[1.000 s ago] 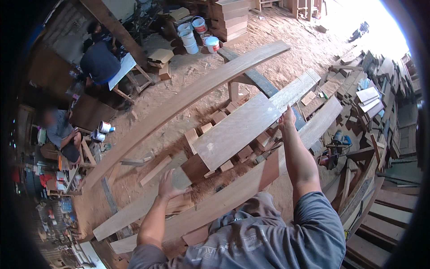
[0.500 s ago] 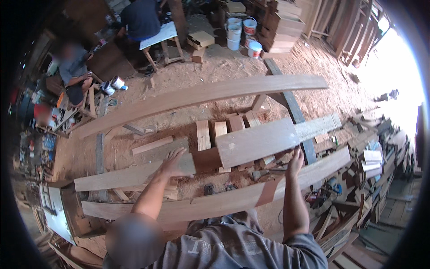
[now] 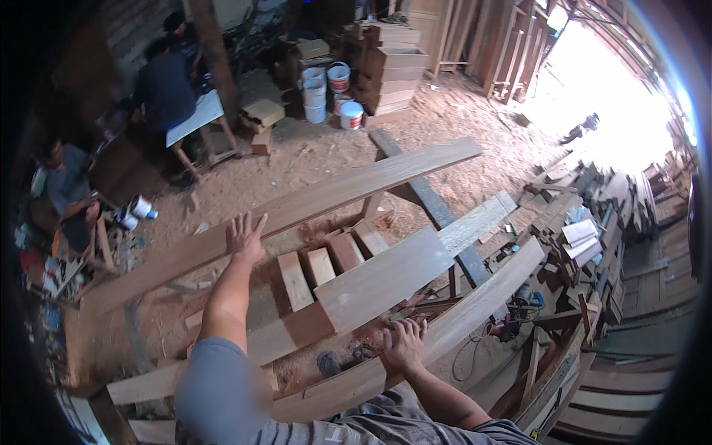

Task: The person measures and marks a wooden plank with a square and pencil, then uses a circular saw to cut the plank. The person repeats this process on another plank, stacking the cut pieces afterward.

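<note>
My left hand reaches over the near edge of the far long plank, its fingers spread; whether it touches the wood I cannot tell. On the near long plank lies my right hand, fingers apart and pointing away from me. Between these two planks a middle long plank runs roughly alongside them. A shorter, wider board rests on top of it, covering its middle part.
Several wood blocks lie beyond the wide board. A dark crossbeam supports the planks at right. Offcuts are heaped at far right. Buckets and stacked wooden boxes stand at the back; people sit at back left.
My left hand has moved from the middle plank to the far plank. My right hand has left the wide board's end and come down onto the near plank. The view has turned rightward.
</note>
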### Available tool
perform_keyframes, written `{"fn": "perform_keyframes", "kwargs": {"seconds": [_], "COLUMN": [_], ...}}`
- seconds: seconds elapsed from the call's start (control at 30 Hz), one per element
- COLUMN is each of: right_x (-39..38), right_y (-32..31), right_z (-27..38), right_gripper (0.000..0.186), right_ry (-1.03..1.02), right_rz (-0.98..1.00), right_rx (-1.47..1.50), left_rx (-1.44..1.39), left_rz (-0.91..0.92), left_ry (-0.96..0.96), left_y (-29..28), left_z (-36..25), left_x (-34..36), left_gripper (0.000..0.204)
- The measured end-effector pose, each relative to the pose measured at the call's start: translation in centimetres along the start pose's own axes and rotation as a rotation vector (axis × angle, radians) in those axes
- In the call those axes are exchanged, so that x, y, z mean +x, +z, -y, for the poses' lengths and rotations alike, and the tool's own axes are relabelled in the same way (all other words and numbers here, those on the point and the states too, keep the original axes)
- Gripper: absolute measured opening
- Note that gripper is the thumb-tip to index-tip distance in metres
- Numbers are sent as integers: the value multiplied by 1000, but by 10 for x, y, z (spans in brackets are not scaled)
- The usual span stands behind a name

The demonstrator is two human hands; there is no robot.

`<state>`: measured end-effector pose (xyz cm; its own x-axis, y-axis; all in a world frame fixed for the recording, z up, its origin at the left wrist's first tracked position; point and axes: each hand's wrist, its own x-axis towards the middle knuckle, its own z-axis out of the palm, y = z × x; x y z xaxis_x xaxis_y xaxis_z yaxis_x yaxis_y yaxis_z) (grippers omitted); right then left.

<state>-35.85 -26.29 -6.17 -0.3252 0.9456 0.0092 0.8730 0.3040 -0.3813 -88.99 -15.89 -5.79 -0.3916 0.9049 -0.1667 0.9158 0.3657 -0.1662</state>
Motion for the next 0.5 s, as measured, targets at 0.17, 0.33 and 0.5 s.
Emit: {"fn": "perform_keyframes", "kwargs": {"seconds": [0.17,0.33,0.5], "right_x": [4,6,5], "right_y": [-7,-13,0], "right_z": [5,5,-3], "right_gripper": [38,37,35], "right_ry": [62,81,75], "right_rz": [33,78,82], "right_rx": [31,29,-4], "left_rx": [-30,-145,-469], "left_rz": [-86,19,511], "left_ry": [0,92,152], "left_y": [32,38,-11], "left_z": [5,22,64], "left_x": [32,29,32], "left_gripper": [96,97,109]}}
